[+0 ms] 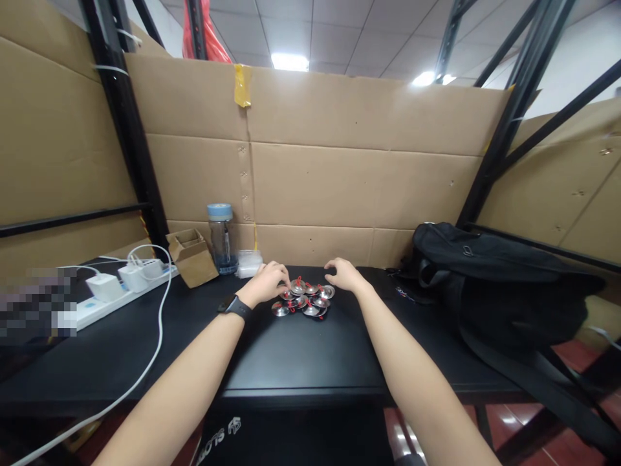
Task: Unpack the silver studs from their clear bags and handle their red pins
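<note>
Both hands: reaching out to mid-frame, either side of one small heap on the black table (301, 356).
Metal discs (305, 298): a cluster of small shiny round pieces with red cord or tabs, piled at the centre of the frame, some overlapping; too small to count for sure.
Left hand (268, 282): just left of centre, fingers curled down, fingertips touching the left edge of the heap; whether it pinches one disc I cannot tell.
Right hand (343, 274): just right of centre, fingers loosely bent and spread, fingertips at the upper right edge of the pile, nothing visibly gripped.
Watch (235, 305): dark band on the left wrist.
Water bottle (221, 237): blue-lidded, upright, left of centre against the cardboard wall (359, 181).
Cardboard box (192, 256): small, open, tilted, just left of the bottle.
Clear bag (249, 263): small packet just right of the bottle, near the left hand.
Power strip (123, 285): white, with chargers plugged in, at the left of the frame, a white cable (156, 349) looping toward the lower left.
Black backpack (490, 285): slumped on the right of the frame, well apart from the discs.
</note>
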A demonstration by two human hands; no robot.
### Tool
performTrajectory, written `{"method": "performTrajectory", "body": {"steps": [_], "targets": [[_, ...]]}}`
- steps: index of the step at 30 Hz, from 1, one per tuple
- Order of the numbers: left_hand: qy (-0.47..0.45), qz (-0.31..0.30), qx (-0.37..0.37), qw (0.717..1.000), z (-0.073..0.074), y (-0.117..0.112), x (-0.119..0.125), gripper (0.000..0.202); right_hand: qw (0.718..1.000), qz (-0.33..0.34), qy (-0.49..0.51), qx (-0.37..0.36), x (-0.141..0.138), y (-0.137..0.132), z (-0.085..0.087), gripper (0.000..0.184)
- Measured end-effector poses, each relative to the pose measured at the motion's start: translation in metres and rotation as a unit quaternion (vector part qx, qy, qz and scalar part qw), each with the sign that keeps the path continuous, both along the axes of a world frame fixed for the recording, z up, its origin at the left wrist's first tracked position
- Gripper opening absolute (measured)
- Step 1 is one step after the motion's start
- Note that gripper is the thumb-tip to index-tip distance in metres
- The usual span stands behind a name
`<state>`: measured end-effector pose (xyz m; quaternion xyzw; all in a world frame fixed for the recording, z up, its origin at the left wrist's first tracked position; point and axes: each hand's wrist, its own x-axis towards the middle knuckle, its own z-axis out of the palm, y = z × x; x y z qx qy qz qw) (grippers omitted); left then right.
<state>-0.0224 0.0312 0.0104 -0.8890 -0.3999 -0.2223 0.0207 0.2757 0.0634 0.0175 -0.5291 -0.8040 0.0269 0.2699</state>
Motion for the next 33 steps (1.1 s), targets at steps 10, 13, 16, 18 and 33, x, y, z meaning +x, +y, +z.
{"method": "performTrajectory", "body": {"steps": [10,13,16,18,33], "targets": [[0.016,0.040,-0.019,0.999,-0.007,-0.002,0.006,0.005,0.997,0.073,0.018,0.019,-0.021,-0.008,0.001,0.025],[-0.001,0.017,-0.042,0.999,-0.001,0.000,-0.003,0.008,0.988,0.134,0.075,-0.010,-0.033,-0.017,0.002,0.033],[-0.033,-0.014,-0.048,0.998,0.008,0.000,-0.009,0.011,0.969,0.206,0.121,-0.061,-0.049,-0.026,0.000,0.048],[-0.071,-0.039,-0.046,0.996,0.013,-0.001,-0.010,0.013,0.958,0.230,0.146,-0.085,-0.061,-0.031,-0.004,0.055],[-0.334,-0.044,-0.095,0.937,0.020,-0.005,0.013,0.026,0.933,0.204,0.292,-0.051,-0.081,-0.038,-0.002,0.050]]}}
